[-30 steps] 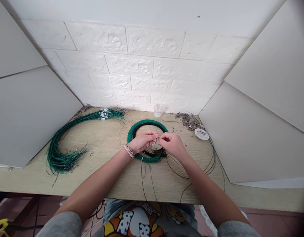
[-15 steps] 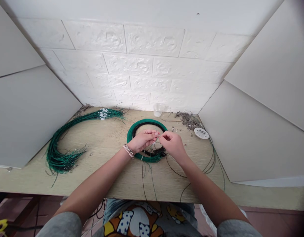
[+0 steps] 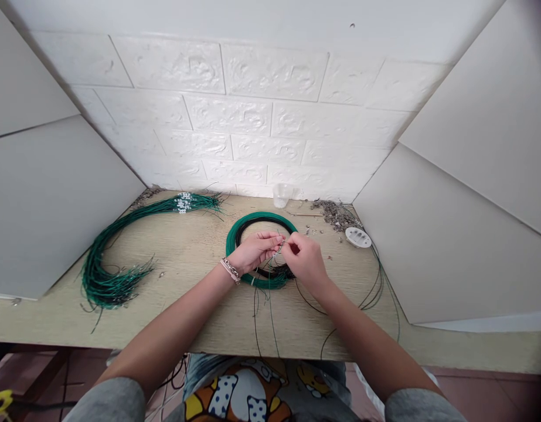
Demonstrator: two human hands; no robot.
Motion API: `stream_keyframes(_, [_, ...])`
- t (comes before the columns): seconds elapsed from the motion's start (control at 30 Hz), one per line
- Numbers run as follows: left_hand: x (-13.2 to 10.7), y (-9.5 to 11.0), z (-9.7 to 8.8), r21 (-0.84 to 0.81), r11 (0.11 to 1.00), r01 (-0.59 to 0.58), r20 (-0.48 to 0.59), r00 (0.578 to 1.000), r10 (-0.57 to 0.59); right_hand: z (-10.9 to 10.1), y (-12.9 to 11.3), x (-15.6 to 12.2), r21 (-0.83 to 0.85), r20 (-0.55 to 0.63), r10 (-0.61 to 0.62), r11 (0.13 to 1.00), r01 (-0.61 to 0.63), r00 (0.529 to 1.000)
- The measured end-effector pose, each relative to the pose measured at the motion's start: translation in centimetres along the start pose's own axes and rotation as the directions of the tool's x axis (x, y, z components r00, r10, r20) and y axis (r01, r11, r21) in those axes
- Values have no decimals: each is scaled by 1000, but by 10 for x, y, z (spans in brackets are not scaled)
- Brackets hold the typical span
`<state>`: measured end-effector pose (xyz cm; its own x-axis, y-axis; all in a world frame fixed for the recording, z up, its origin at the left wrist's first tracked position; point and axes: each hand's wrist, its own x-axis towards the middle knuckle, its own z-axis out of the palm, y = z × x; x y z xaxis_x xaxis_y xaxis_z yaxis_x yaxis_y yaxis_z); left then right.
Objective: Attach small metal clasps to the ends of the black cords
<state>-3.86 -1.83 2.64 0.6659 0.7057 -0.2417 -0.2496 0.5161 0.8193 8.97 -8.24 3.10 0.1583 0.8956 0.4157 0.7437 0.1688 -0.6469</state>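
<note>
both hands, left hand (image 3: 254, 252) and right hand (image 3: 306, 260), are pinching one thin cord (image 3: 281, 248) together above the green coil (image 3: 260, 251); advise keeping it taut.

My desk (image 3: 195, 252) is pale wood-grain board, matt and a little worn. The green cord coil (image 3: 235, 231) at its middle looks smooth and slightly glossy, like the green bundle (image 3: 121, 252) toward the left edge. By the back edge stands a clear plastic cup (image 3: 282, 195); the wall (image 3: 252, 117) behind is white embossed brick, rough-textured.

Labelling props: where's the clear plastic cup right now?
Head view, back centre of the table: the clear plastic cup stands against the brick wall, just behind the green wire coil.
</note>
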Motion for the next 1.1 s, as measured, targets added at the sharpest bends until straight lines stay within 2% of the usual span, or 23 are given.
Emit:
stream_keyframes(0.17, [2,-1,-1,-12,999,-37,29,999,37,1,3,-3,-279,31,-149,948,152,988])
stream_keyframes(0.27, [2,-2,0,-1,998,-63,32,998,63,1,3,-4,-336,34,-165,927,166,986])
stream_keyframes(0.4, [0,-1,1,-32,999,-38,37,999,39,0,2,-3,-252,22,-144,957,145,989])
stream_keyframes(0.53, [-1,-3,1,-146,988,52,66,997,-43,-2,0,-1,-130,4,-120,984,120,993])
stream_keyframes(0.73, [2,-5,-5,-217,967,136,113,987,-114,-4,0,0,-92,29,-87,992,90,996])
stream_keyframes(1.1, [4,-5,-5,-168,979,116,106,989,-99,-4,-1,0,-72,69,-88,993,93,994])
